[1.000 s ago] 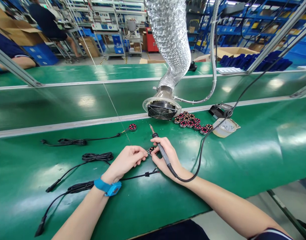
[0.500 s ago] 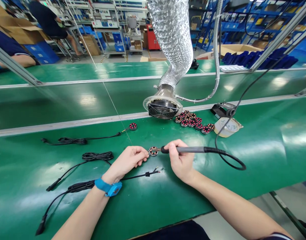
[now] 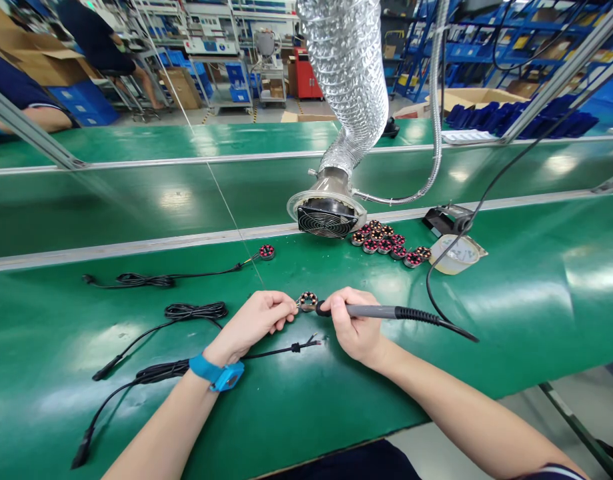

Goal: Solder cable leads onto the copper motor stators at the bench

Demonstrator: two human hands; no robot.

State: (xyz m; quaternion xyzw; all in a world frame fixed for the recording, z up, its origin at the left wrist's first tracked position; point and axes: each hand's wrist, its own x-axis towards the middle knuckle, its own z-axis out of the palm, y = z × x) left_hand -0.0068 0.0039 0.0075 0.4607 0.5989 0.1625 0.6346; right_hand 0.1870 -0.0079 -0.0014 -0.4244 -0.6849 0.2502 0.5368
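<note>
My right hand (image 3: 356, 327) grips a soldering iron (image 3: 373, 311) like a pen, its tip at the near side of a small round motor stator (image 3: 307, 300) with copper windings. At the stator's left edge, my left hand (image 3: 263, 313) is closed in a pinch on a thin wire end, mostly hidden by the fingers. A blue wrist strap (image 3: 217, 372) is on my left wrist. A coiled black cable (image 3: 196, 311) runs under that wrist. Nearer me lies another black cable (image 3: 161, 372), its bare split end (image 3: 306, 345) just below the stator.
A fume duct with a fan grille (image 3: 326, 220) hangs above the bench. Several stators (image 3: 383, 240) are grouped behind my right hand, beside a yellowish tub (image 3: 456, 255) and soldering iron stand (image 3: 443, 220). A cable joined to a stator (image 3: 267, 251) lies at back left. Other people sit beyond.
The soldering iron and my right hand have shifted slightly left and toward me, the tip going from the stator's middle to its near edge. My left hand has hardly moved.
</note>
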